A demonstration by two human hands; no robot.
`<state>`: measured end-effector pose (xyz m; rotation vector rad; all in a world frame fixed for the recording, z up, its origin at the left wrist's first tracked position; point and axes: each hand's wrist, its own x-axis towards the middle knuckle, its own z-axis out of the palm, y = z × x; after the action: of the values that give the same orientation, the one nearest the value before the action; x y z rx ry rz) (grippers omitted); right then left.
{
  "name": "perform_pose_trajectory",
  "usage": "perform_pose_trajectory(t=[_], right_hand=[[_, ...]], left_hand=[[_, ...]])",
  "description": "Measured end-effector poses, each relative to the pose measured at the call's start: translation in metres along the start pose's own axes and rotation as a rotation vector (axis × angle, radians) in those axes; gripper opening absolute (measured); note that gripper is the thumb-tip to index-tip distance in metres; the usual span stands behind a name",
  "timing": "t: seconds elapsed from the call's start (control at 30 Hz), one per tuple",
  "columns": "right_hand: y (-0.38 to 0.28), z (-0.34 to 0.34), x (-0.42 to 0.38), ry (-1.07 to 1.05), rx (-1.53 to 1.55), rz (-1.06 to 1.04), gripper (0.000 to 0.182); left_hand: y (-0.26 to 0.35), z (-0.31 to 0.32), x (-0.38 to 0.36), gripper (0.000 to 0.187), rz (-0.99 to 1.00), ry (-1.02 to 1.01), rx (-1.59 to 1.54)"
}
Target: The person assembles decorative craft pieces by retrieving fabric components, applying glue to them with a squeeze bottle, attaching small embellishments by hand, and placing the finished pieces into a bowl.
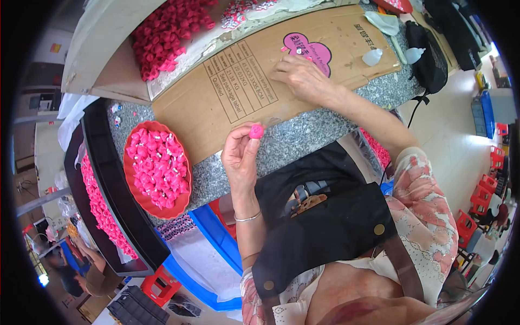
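On one cardboard sheet point(184, 127), bending the right hand's point(302, 78) fingers, grip impossible to tell. Pinching one pink piece point(256, 131) in the left hand point(240, 158).

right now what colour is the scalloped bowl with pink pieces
The bowl is red, best seen in the head view.

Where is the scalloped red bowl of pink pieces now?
In the head view, the bowl sits at the left, on the speckled grey stone counter, beside the flat brown cardboard.
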<state>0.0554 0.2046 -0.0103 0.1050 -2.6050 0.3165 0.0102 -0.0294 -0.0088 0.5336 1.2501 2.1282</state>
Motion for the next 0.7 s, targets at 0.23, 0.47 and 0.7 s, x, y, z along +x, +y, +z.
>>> perform_pose_trajectory(t=[0.23,0.47,0.7], right_hand=[[0.002,-0.008,0.009,0.052,0.251,0.189,0.014],[-0.042,-0.036,-0.038,-0.008,0.825,0.750,0.021],[-0.078,-0.055,-0.034,0.024,0.617,0.264,0.020]], left_hand=[[-0.001,-0.002,-0.002,0.017,-0.001,-0.003,-0.074],[-0.007,-0.004,-0.003,0.017,-0.056,-0.056,-0.130],[-0.013,0.007,-0.005,0.017,-0.104,-0.100,-0.091]])
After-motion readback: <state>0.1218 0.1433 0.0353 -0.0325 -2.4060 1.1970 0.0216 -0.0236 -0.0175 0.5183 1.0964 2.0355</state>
